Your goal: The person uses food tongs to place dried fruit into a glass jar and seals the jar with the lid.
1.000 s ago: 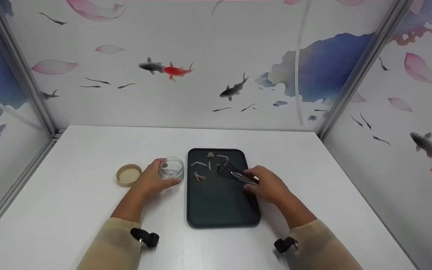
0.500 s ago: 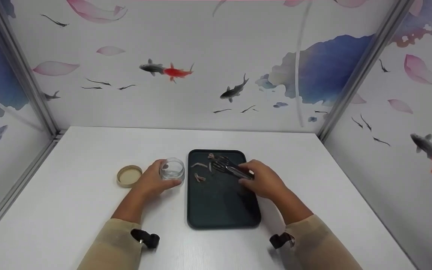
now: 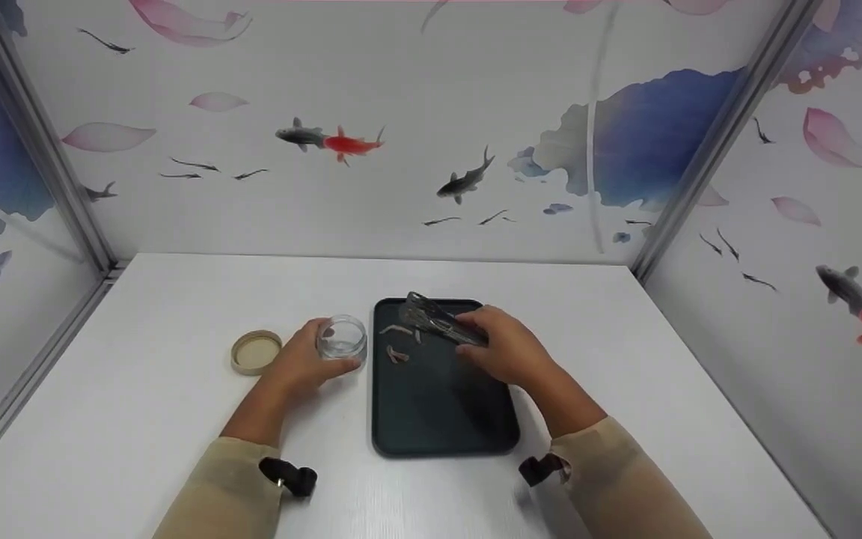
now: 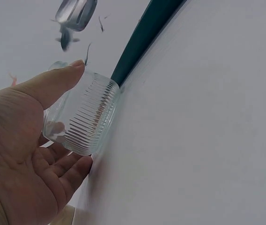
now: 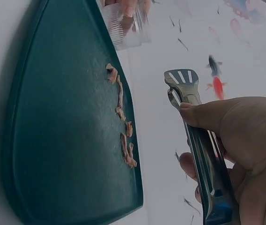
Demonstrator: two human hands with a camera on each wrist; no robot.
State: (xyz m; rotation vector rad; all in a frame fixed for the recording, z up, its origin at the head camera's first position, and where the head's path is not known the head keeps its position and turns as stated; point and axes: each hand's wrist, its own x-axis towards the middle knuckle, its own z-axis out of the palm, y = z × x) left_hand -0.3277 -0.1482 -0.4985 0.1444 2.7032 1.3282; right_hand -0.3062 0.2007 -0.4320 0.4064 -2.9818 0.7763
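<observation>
My left hand [image 3: 302,361] holds an open-topped glass jar [image 3: 342,340] on the white table, left of a dark green tray [image 3: 442,415]. In the left wrist view the thumb and fingers lie around the ribbed jar wall [image 4: 88,112]. My right hand [image 3: 507,346] grips metal tongs [image 3: 440,320] over the tray's far part. Their slotted heads [image 5: 183,77] are raised and close together in the right wrist view; I cannot tell if anything is between them. Several brownish dried strips [image 5: 128,152] lie on the tray along its far side, some hidden behind the tongs in the head view.
A round tan lid [image 3: 256,352] lies left of the jar, close to my left wrist. White panels [image 3: 401,75] printed with fish and petals stand behind and at both sides of the table [image 3: 199,299].
My right hand has moved left and away from me, and the tongs have come up from the tray's far right over the strips at its far end. The left hand and jar stay put.
</observation>
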